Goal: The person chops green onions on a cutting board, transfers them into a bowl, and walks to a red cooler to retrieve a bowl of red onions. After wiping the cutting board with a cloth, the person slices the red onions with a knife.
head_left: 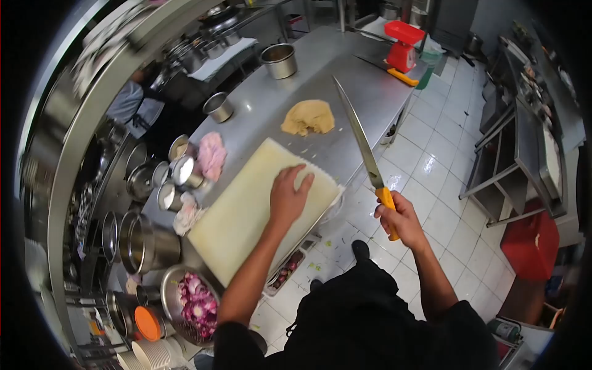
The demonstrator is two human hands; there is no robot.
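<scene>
My right hand point(399, 219) is closed around the yellow handle of a long kitchen knife point(359, 131). Its blade points up and away, over the table's right edge. My left hand point(290, 192) rests on or just above a pale cutting board point(246, 203), fingers apart and nothing in them. Just beyond the board lies a lump of tan dough point(308, 117) on the steel table. At the board's near left end stands a metal colander point(169, 287) with cut red onions point(198, 305).
A red kitchen scale point(402, 46) stands at the table's far end beside another yellow-handled knife point(402, 77). Steel pots point(279, 60), a pink cloth point(211, 155) and small metal containers line the left side. A red bin point(531, 240) sits on the tiled floor at right.
</scene>
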